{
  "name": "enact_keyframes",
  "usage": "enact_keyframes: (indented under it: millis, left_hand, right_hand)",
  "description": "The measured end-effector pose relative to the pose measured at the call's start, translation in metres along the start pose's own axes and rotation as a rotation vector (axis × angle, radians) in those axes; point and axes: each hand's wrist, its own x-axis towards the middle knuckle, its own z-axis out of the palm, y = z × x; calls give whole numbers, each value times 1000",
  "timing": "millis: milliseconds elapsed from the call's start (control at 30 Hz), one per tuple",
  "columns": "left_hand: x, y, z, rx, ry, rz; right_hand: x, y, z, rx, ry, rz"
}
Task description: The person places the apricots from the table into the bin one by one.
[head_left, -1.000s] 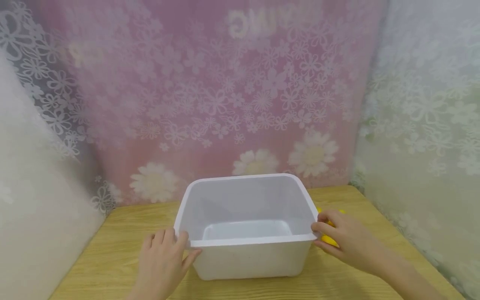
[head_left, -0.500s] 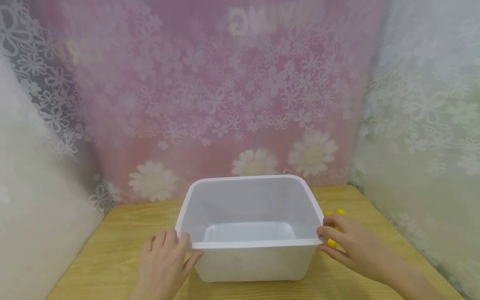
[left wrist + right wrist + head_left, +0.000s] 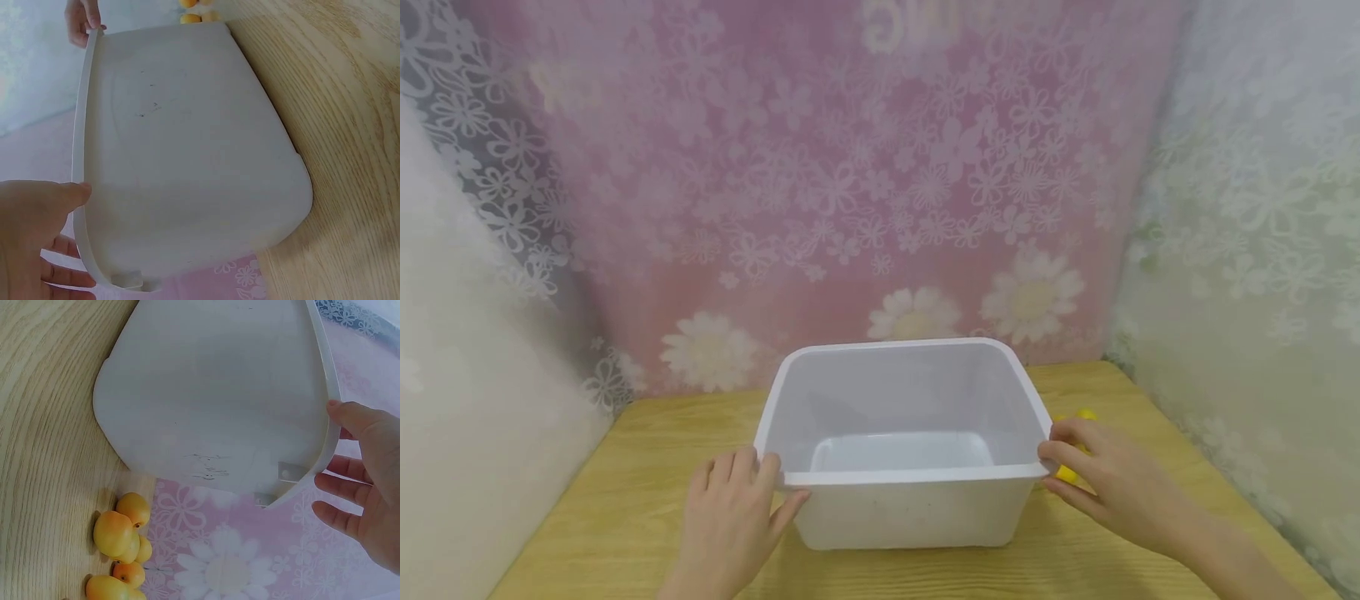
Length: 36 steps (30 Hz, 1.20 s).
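Note:
A white rectangular plastic tub [image 3: 902, 512] stands on the wooden table, with nothing inside it. At its near left corner my left hand [image 3: 726, 512] grips the rim, thumb on the front face and fingers over the edge. My right hand [image 3: 1108, 479] pinches the rim at the near right corner. In the left wrist view the tub's wall [image 3: 187, 137] shows a few dark marks. In the right wrist view, thumb and fingers of my right hand [image 3: 369, 462] lie on both sides of the rim.
Several yellow-orange round fruits [image 3: 112, 532] lie on the table beside the tub's right side, partly hidden by my right hand in the head view. A pink flowered sheet [image 3: 850, 208] hangs behind the table [image 3: 625, 500]. Pale flowered sheets [image 3: 1240, 292] flank it.
The tub has shifted slightly to the right, and my right hand has moved with it. Both hands keep hold of the rim. The head view has tilted a little.

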Motion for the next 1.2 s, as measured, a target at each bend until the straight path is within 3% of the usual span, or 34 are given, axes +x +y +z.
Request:
enact_keyframes:
  millis: [300,500,667,967,1200]
  left_hand:
    - [5,-7,3,-215,-199,128]
    - [4,-10,3,-246,-294,238]
    - [3,-12,3,-275,-352,256]
    - [-8,-19,2,-293,-346,236]
    - [-14,-22,4,-269,-311,266]
  right_hand:
    - [-21,5,-19,-9,-127,131]
    - [-40,11,-26,23,-239,277]
    - [-52,22,-26,36,-297,345]
    - [-70,58,-8,-19,-392,400]
    - [-103,80,4,-118,-444,443]
